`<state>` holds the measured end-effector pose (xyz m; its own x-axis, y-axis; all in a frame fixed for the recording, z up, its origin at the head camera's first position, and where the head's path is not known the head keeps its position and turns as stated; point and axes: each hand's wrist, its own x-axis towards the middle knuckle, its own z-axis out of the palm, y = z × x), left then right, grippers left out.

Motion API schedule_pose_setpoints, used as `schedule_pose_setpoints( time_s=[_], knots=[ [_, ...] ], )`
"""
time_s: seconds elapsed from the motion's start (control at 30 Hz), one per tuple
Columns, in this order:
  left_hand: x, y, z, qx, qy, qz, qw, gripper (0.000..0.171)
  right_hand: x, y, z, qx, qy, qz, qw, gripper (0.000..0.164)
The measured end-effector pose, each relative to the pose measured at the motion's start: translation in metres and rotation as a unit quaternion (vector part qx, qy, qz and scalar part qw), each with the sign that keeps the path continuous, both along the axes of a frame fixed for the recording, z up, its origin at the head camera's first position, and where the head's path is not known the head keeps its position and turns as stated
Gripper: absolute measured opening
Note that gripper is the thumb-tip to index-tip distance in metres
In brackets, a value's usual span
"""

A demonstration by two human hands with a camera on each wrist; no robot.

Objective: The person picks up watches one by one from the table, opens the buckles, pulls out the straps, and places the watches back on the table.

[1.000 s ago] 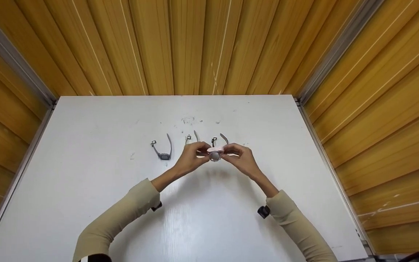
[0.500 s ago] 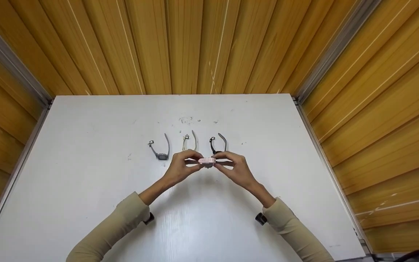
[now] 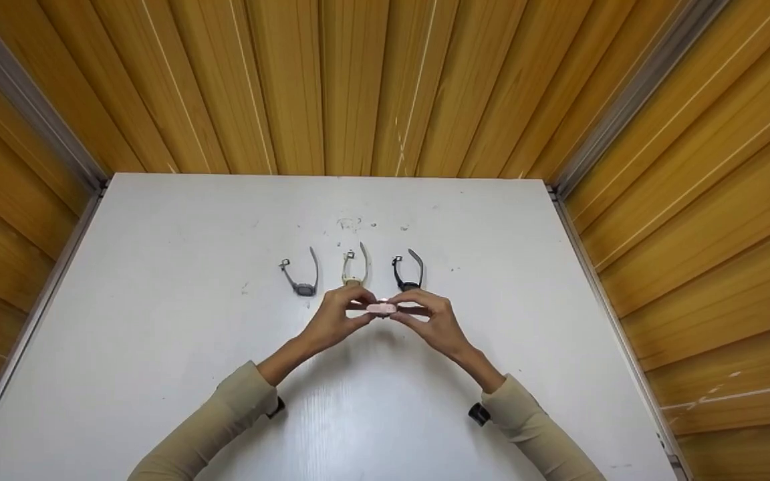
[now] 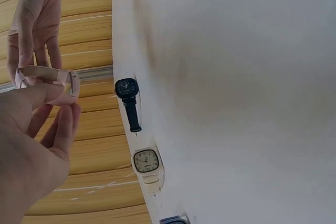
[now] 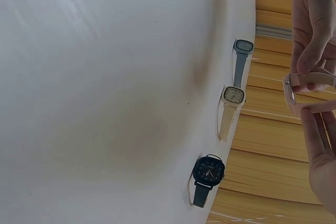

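Note:
Both hands hold a pink wristwatch (image 3: 381, 309) over the white table, just on the near side of a row of watches. The left hand (image 3: 329, 322) pinches its left side between thumb and fingers. On the opposite side, the right hand (image 3: 437, 323) pinches it the same way. The wrist views show the pink strap (image 4: 65, 98) bent into a loop, with a metal buckle (image 4: 74, 74) at one end. The watch's dial is hidden in every view.
Three watches stand in a row on the table (image 3: 385, 407), straps pointing away: a grey-blue watch (image 3: 304, 289) on the left, a cream watch (image 3: 353, 280) in the middle and a black watch (image 3: 409, 285) on the right. Wood-patterned walls (image 3: 345, 87) enclose the table.
Both hands have drawn the pink watch back towards the person, uncovering the cream and black watches. The watch has turned; its round grey part, seen earlier, no longer shows.

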<state>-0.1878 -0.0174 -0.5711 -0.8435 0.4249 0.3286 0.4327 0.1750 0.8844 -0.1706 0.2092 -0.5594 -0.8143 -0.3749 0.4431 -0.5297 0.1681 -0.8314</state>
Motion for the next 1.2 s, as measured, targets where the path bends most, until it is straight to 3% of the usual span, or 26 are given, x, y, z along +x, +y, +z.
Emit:
schedule_pose_setpoints(
  time_s=[0.37,0.6,0.87,1.2],
  knots=[
    [0.003,0.008,0.015,-0.017,0.058,0.008,0.9982,0.019,-0.001,-0.001,0.003,-0.001,-0.022,-0.057,0.998,0.021],
    [0.007,0.014,0.014,-0.023,0.05,0.026,0.9982,0.016,0.004,-0.003,0.002,-0.005,-0.049,-0.072,0.996,0.024],
    [0.007,0.017,0.013,-0.008,0.059,0.035,0.9976,0.017,0.004,-0.002,-0.003,-0.025,-0.037,-0.064,0.997,0.021],
    [0.01,0.016,0.013,0.009,0.067,0.053,0.9963,0.015,0.011,-0.01,-0.002,-0.017,-0.047,-0.082,0.995,0.021]
  ],
)
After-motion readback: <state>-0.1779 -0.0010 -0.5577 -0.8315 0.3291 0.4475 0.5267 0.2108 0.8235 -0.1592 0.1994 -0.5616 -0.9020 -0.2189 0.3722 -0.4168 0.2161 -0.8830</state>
